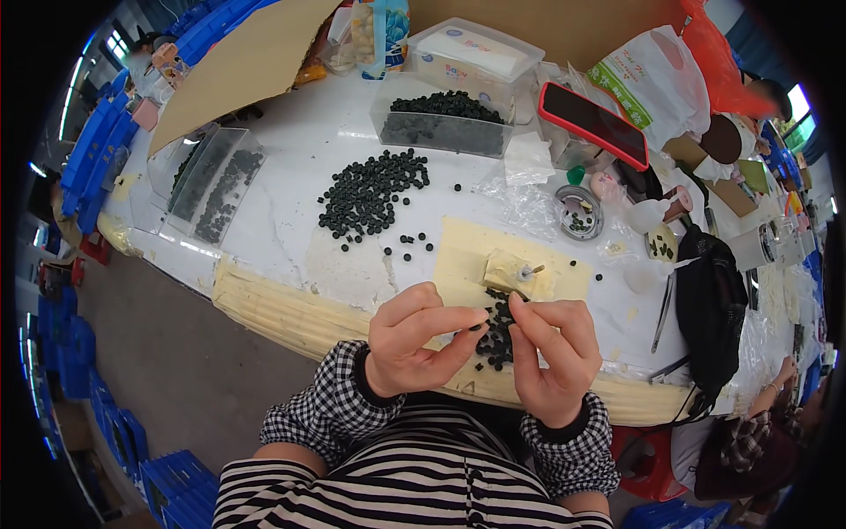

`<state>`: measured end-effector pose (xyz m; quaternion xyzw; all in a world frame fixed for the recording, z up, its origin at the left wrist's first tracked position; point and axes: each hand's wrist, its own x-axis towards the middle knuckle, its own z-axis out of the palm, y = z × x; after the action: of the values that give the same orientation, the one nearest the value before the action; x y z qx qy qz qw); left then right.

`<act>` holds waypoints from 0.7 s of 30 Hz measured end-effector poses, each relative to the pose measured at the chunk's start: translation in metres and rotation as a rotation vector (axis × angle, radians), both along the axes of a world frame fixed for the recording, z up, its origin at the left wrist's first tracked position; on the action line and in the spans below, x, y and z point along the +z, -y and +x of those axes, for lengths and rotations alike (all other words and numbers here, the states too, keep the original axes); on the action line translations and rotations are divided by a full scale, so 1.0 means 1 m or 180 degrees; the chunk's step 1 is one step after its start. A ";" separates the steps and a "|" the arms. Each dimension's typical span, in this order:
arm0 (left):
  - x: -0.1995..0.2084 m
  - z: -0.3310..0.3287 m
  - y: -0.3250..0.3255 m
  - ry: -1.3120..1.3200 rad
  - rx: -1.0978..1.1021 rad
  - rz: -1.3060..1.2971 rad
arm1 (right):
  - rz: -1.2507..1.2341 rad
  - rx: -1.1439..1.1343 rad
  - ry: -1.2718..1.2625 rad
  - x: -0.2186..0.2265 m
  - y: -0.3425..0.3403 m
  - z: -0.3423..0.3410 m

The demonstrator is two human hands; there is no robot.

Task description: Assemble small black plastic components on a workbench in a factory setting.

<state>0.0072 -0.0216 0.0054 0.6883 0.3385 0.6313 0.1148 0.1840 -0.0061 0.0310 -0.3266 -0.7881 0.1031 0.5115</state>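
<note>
Along the bench edge (282, 304), squat matte black cylinders (500, 342), one pinched in left hand (421, 335), right hand (557, 353) half-curled, hold unclear.

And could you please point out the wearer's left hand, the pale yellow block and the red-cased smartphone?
Left hand (404, 342): head view, between knuckles and wrist.
Pale yellow block (505, 268): head view, upper surface.
Red-cased smartphone (593, 125): head view, dark screen.

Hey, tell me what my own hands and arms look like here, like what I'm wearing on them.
Your left hand and right hand are ungloved. Both forearms wear loose black-and-white checked sleeves, gathered into dark cuffs at the wrists. Higher up is a black-and-white striped top.
</note>
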 end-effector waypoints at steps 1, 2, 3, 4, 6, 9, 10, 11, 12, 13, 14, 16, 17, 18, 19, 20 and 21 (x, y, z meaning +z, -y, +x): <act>0.000 0.000 0.000 0.0005 -0.0004 -0.0004 | -0.0005 0.0000 0.0000 0.000 0.000 0.000; 0.001 0.000 0.000 0.0010 -0.0007 -0.0009 | -0.0006 -0.0002 0.0001 0.000 0.000 0.000; 0.002 0.000 0.000 0.0027 -0.0017 -0.0032 | -0.0007 -0.0004 0.0002 0.000 0.000 0.000; 0.003 0.000 0.000 0.0045 -0.0026 -0.0054 | -0.0005 -0.0005 0.0004 0.001 0.000 0.000; 0.004 0.001 0.000 0.0053 -0.0022 -0.0102 | -0.0011 -0.0009 0.0007 0.000 0.000 0.000; 0.005 0.001 0.001 0.0008 0.0025 -0.0157 | -0.0011 -0.0012 0.0002 0.000 0.000 0.000; 0.004 0.000 0.000 -0.0015 0.0047 -0.0162 | -0.0010 -0.0011 -0.0002 0.000 0.000 0.000; 0.004 0.000 0.000 -0.0038 0.0070 -0.0166 | -0.0014 -0.0006 0.0002 0.000 0.000 0.000; 0.004 0.000 0.000 -0.0050 0.0078 -0.0165 | -0.0018 -0.0002 0.0005 0.000 0.000 0.000; 0.004 0.000 0.000 -0.0063 0.0083 -0.0164 | -0.0022 0.0000 0.0009 0.000 0.000 0.000; 0.004 0.000 0.000 -0.0075 0.0088 -0.0163 | -0.0021 0.0000 0.0010 0.000 0.000 0.000; 0.005 0.000 0.000 -0.0074 0.0074 -0.0163 | -0.0021 0.0001 0.0011 0.000 0.000 -0.001; 0.005 0.001 0.000 -0.0074 0.0066 -0.0164 | -0.0026 0.0003 0.0015 0.000 0.000 0.000; 0.005 0.001 0.000 -0.0073 0.0061 -0.0161 | -0.0031 0.0005 0.0020 0.000 0.000 0.000; 0.005 0.001 0.000 -0.0073 0.0059 -0.0159 | -0.0037 0.0010 0.0022 0.000 0.000 0.000; 0.005 0.000 0.000 -0.0073 0.0058 -0.0157 | -0.0036 0.0013 0.0022 0.000 0.000 -0.001; 0.005 0.000 0.000 -0.0074 0.0060 -0.0162 | -0.0035 0.0015 0.0022 0.000 0.000 -0.001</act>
<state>0.0075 -0.0214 0.0100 0.6892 0.3623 0.6155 0.1223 0.1832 -0.0061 0.0308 -0.3279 -0.7900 0.1075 0.5068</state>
